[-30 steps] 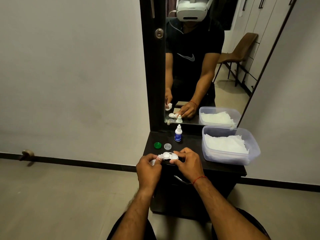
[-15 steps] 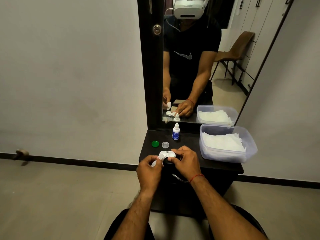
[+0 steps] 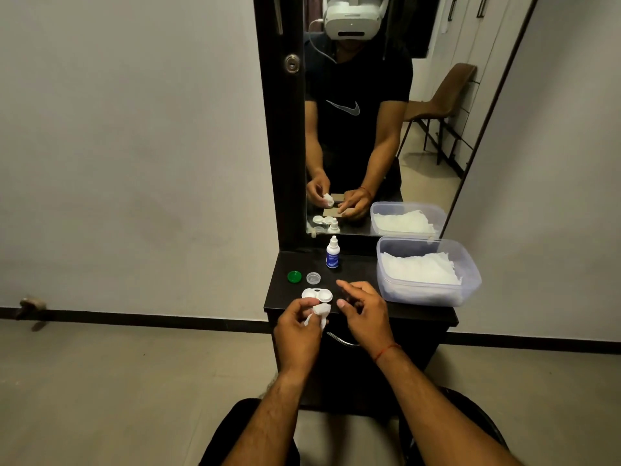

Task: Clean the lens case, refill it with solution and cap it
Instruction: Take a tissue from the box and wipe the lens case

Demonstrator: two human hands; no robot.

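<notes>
lens case (image 3: pixel 317 293) near edge hidden by tissue (image 3: pixel 321 310) in L hand (image 3: pixel 297 326), bottle (image 3: pixel 332 253) label too small to read

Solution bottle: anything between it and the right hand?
Nothing visible: only bare tabletop lies between the right hand and the solution bottle. The lens case, green cap and clear cap sit to the left of that path.

One wide-angle head-worn view looks forward and down, close over the left hand (image 3: pixel 295 331) and right hand (image 3: pixel 366 317) at the tabletop (image 3: pixel 356 267); the mirror (image 3: pixel 430 183) faces it.
</notes>
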